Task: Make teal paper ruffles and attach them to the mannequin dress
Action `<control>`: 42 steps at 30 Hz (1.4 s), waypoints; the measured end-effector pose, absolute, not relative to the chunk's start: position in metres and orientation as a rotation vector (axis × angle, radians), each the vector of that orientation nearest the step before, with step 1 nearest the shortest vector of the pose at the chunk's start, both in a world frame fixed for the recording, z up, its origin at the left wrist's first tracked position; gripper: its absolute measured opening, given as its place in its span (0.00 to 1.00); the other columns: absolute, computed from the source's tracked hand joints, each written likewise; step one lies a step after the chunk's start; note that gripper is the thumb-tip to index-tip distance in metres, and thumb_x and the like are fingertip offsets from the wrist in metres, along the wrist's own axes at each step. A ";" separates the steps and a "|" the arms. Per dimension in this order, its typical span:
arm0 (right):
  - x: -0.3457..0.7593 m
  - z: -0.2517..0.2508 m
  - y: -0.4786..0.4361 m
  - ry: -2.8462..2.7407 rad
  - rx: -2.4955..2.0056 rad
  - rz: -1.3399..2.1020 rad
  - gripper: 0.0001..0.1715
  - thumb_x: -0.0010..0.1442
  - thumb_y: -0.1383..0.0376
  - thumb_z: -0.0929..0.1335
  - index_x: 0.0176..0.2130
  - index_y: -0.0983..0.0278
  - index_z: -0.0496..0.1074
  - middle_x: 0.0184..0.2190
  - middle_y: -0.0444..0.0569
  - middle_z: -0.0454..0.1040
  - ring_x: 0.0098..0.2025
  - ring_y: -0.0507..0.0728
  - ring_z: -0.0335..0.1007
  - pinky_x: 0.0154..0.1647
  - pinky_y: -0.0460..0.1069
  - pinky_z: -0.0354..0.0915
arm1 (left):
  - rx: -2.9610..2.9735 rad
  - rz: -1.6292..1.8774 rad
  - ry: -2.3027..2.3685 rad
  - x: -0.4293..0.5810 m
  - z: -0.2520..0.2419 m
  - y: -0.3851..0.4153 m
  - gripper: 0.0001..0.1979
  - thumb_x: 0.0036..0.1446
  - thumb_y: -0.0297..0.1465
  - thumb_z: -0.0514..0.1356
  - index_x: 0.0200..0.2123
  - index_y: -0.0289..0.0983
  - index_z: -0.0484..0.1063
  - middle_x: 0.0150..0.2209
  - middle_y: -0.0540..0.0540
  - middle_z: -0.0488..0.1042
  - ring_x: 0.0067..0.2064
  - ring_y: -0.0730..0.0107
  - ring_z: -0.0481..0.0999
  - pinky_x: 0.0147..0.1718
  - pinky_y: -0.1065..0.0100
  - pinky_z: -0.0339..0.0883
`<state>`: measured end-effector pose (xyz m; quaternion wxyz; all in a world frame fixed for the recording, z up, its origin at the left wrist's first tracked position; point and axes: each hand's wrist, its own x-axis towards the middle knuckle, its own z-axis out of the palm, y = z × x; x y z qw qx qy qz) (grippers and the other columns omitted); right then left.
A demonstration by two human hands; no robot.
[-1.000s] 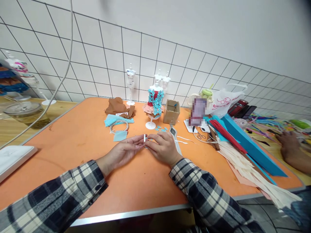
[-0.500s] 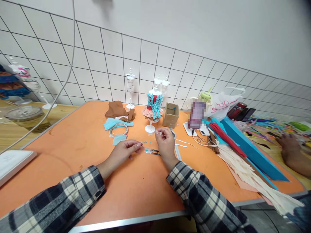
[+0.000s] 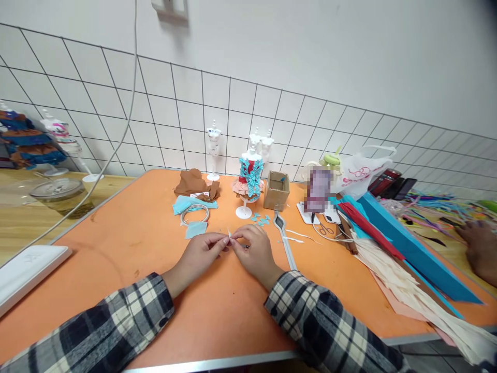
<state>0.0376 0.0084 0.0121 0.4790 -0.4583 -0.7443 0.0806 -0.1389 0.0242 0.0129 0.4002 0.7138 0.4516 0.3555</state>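
My left hand [image 3: 202, 255] and my right hand [image 3: 254, 254] meet fingertip to fingertip above the orange table. Both are closed in a pinch on a small pale scrap [image 3: 229, 234], whose tip pokes up between the fingers; its kind is too small to make out. Several small light-blue fabric bows [image 3: 261, 219] lie just beyond my right hand. Behind them stands a miniature dress form [image 3: 249, 176] in a red, blue and pink ruffled outfit. My right hand covers most of the thread snips seen earlier.
Left of the dress form lie brown cloth [image 3: 191, 183], blue cloth [image 3: 182, 204] and a coiled ring [image 3: 195, 214]. A cardboard box [image 3: 277, 190], a grey zipper-like strip [image 3: 288, 248] and small scissors [image 3: 325, 229] are to the right. Fabric strips [image 3: 392, 264] spread beyond; another person's hand [image 3: 479, 251] rests far right.
My right hand has come left and down from near the bows to meet my left hand. The bows behind it now show, while the snips are mostly covered. The camera view has shifted slightly.
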 end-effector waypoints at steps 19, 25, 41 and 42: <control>0.040 0.010 0.003 -1.930 -1.136 0.163 0.10 0.63 0.65 0.67 0.42 0.57 0.78 0.40 0.46 0.79 0.42 0.55 0.72 0.44 0.52 0.63 | 2.226 0.954 1.200 -0.144 0.013 0.029 0.15 0.63 0.37 0.54 0.37 0.40 0.80 0.38 0.47 0.82 0.39 0.66 0.80 0.39 0.69 0.69; 0.039 0.015 -0.003 -1.951 -1.158 0.070 0.10 0.63 0.65 0.67 0.43 0.58 0.77 0.41 0.46 0.78 0.43 0.54 0.72 0.42 0.51 0.60 | 2.207 0.987 1.239 -0.142 0.018 0.025 0.16 0.62 0.39 0.53 0.37 0.41 0.80 0.35 0.47 0.83 0.36 0.65 0.80 0.37 0.69 0.70; 0.039 0.020 -0.006 -2.117 -1.175 -0.140 0.13 0.66 0.63 0.65 0.49 0.56 0.74 0.44 0.46 0.78 0.41 0.56 0.71 0.38 0.53 0.53 | 1.867 0.921 1.181 -0.141 0.023 0.025 0.15 0.56 0.37 0.56 0.31 0.36 0.81 0.30 0.49 0.81 0.33 0.65 0.78 0.33 0.71 0.70; 0.040 0.020 -0.006 -2.106 -1.177 -0.120 0.13 0.66 0.63 0.65 0.49 0.56 0.74 0.44 0.46 0.78 0.41 0.56 0.71 0.38 0.53 0.54 | 1.848 0.913 1.176 -0.141 0.022 0.025 0.15 0.56 0.37 0.56 0.31 0.36 0.81 0.30 0.49 0.82 0.34 0.64 0.78 0.33 0.71 0.70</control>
